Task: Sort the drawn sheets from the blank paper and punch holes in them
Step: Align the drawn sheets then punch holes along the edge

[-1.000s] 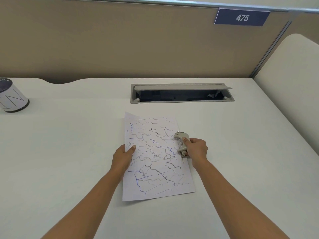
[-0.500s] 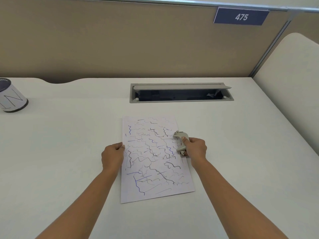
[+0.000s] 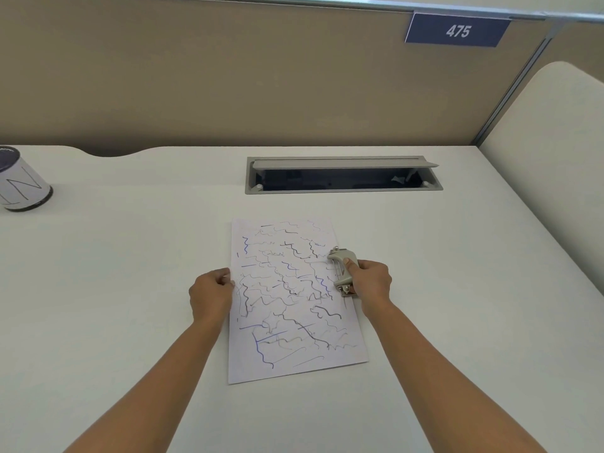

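1. The drawn sheet [image 3: 287, 299] lies flat at the centre of the frame, long side running away from the person and covered in blue and dark squiggles. It probably lies this way so that its right edge meets the tool squarely.
2. The hole punch [image 3: 341, 266] sits over the sheet's right edge, a little above centre, with its mouth taking in the paper margin. This looks like the punching step of the task.
3. The right hand [image 3: 372, 282] wraps around the punch from the outer side. Its thumb is on top of the lever and its fingers are curled round the body, a grip suited to squeezing down.
4. The left hand [image 3: 209, 295] is at the sheet's left edge, level with the punch, with its fingers curled in against the paper. It likely steadies the sheet against sliding. Whether it pinches the edge or only butts against it, I cannot tell.
5. Count: one drawn sheet is visible, though any sheets stacked beneath it would not show. There is one punch and two hands, and no blank paper is in view.
6. The white desk [image 3: 130, 289] carries everything. In it, at upper centre, is one open cable hatch [image 3: 343, 174].
7. One white can [image 3: 23, 184] stands at the left edge of the frame, well apart from the sheet.
8. On the tan partition [image 3: 228, 76] hangs one blue plate reading 475 [image 3: 457, 30], at upper right.
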A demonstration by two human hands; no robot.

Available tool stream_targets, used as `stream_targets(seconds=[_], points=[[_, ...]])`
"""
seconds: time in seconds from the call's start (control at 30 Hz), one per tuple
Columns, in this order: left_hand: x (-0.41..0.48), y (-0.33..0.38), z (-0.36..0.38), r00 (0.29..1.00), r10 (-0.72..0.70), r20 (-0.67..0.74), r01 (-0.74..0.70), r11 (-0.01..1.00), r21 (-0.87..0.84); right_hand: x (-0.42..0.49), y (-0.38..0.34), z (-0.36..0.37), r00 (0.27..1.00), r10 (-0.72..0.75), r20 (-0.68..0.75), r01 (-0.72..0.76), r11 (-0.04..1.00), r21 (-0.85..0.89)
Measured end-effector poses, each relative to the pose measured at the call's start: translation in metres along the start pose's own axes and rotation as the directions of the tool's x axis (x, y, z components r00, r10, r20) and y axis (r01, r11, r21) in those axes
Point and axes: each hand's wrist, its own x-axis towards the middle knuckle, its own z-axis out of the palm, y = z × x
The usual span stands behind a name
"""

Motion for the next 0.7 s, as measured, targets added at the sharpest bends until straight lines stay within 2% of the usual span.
stream_targets(seconds=[0.2, 0.5, 0.7], points=[[-0.002, -0.0009, 0.0005, 0.999, 0.041, 0.008, -0.041, 0.998, 0.057, 0.0, 0.0003, -0.0007, 1.0, 0.002, 0.005, -0.002, 1.0, -0.002], [-0.0011, -0.002, 0.0033, 0.99, 0.121, 0.072, -0.136, 0.955, 0.263, 0.0, 0.0006, -0.0007, 1.0, -0.006, 0.004, 0.006, 1.0, 0.003], [0.0019, -0.0053, 0.0048, 0.991, 0.121, 0.061, -0.133, 0.948, 0.29, 0.0002, 0.0012, -0.0012, 1.0, -0.002, 0.008, 0.002, 1.0, 0.005]])
